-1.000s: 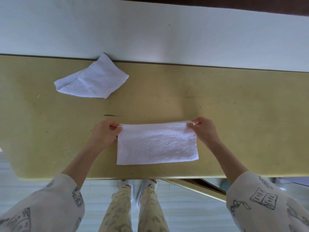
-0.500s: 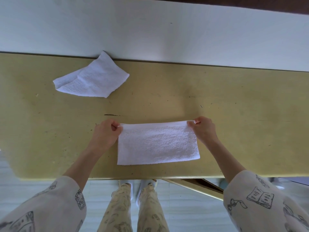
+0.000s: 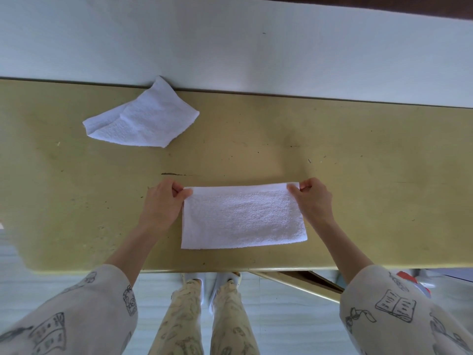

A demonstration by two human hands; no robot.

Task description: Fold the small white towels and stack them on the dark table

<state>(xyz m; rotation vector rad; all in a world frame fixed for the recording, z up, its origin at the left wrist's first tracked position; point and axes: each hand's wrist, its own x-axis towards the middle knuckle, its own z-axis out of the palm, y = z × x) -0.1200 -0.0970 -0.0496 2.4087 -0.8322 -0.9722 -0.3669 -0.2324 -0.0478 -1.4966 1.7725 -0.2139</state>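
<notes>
From the head view, a folded white towel [image 3: 243,216] lies flat on the yellowish surface [image 3: 358,175] near its front edge, its long axis running left to right. The left hand [image 3: 163,203] pinches the far left corner between thumb and curled fingers, and the right hand [image 3: 313,201] pinches the far right corner the same way. A second, crumpled white towel [image 3: 143,119] lies well apart at the far left, one corner pointing up against the white wall [image 3: 256,47].
</notes>
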